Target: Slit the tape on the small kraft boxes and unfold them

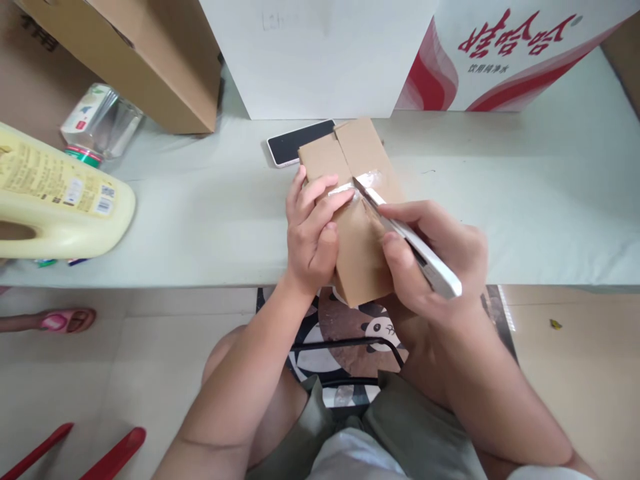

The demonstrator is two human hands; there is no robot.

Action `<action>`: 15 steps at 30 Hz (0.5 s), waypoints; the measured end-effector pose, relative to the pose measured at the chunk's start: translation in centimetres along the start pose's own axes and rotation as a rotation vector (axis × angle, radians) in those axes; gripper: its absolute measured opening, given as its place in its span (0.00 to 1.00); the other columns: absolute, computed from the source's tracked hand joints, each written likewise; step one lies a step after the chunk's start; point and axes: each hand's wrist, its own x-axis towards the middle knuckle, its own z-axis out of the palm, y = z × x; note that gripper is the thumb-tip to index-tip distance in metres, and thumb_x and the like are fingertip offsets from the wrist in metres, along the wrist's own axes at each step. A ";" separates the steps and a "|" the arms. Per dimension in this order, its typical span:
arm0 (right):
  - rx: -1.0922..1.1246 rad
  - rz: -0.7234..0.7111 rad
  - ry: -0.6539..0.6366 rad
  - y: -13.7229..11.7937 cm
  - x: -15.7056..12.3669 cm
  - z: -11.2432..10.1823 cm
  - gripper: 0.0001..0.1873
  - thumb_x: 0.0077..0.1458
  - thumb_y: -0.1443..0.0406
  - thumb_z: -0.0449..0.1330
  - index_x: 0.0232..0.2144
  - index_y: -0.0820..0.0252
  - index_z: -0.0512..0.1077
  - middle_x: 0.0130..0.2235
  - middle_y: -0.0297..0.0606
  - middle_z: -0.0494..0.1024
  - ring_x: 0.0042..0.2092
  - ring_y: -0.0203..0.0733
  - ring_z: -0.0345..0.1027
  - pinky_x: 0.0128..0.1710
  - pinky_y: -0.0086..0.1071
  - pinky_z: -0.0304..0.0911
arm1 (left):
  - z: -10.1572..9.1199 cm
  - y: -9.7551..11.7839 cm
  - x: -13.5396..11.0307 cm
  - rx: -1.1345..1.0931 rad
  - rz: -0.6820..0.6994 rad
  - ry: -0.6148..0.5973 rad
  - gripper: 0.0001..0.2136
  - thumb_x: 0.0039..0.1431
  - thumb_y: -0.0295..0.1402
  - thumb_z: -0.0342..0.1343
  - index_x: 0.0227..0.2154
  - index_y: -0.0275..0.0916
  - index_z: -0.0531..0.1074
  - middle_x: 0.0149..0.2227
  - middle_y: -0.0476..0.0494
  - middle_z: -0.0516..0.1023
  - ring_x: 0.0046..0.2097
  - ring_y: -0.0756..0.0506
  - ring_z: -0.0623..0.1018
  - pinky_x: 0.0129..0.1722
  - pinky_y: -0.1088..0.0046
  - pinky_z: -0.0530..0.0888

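Note:
A small brown cardboard box (361, 257) lies at the front edge of the table, one end jutting past it. Clear tape (371, 179) crosses the seam between its flaps. My left hand (315, 230) holds the box by its left side, with fingers laid over the top near the tape. In my right hand (435, 250) is a utility knife (413, 240) with a white handle. The tip of its dark blade touches the box at the seam, beside the tape and close to my left fingertips.
Behind the box lies a phone (300, 143). A white carton (320, 60) and a red-and-white carton (500, 67) stand at the back. To the left are a tall cardboard box (165, 73), a clear plastic bottle (103, 123) and a yellow jug (65, 200). Another person's foot (70, 321) shows below.

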 end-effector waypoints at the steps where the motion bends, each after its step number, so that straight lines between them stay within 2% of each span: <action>1: -0.005 0.013 -0.005 0.0 0.1 0.0 0.07 0.59 0.66 0.59 0.40 0.57 0.75 0.25 0.29 0.74 0.22 0.31 0.63 0.22 0.27 0.59 | 0.0 0.0 0.0 -0.010 0.000 0.004 0.21 0.73 0.42 0.38 0.55 0.48 0.75 0.57 0.44 0.77 0.62 0.40 0.74 0.76 0.52 0.52; 6: -0.001 0.004 0.015 -0.1 0.1 0.1 0.08 0.57 0.66 0.58 0.38 0.58 0.76 0.23 0.29 0.73 0.21 0.31 0.62 0.21 0.27 0.59 | -0.1 0.1 0.1 0.047 -0.006 0.004 0.23 0.73 0.43 0.37 0.54 0.47 0.77 0.58 0.43 0.77 0.63 0.38 0.74 0.74 0.49 0.55; 11: 0.016 -0.045 0.120 0.3 -0.3 0.4 0.08 0.56 0.68 0.56 0.35 0.58 0.76 0.19 0.27 0.68 0.19 0.29 0.57 0.19 0.27 0.56 | -0.1 0.0 0.0 0.105 -0.019 -0.004 0.26 0.74 0.45 0.34 0.52 0.46 0.78 0.57 0.43 0.78 0.63 0.38 0.74 0.73 0.49 0.57; 15: 0.015 -0.096 0.196 0.8 -0.7 0.7 0.08 0.54 0.69 0.57 0.34 0.56 0.76 0.19 0.27 0.69 0.18 0.30 0.58 0.18 0.28 0.56 | -0.2 -0.1 -0.1 0.140 -0.018 -0.003 0.28 0.74 0.46 0.32 0.52 0.45 0.79 0.57 0.42 0.79 0.64 0.38 0.74 0.73 0.48 0.57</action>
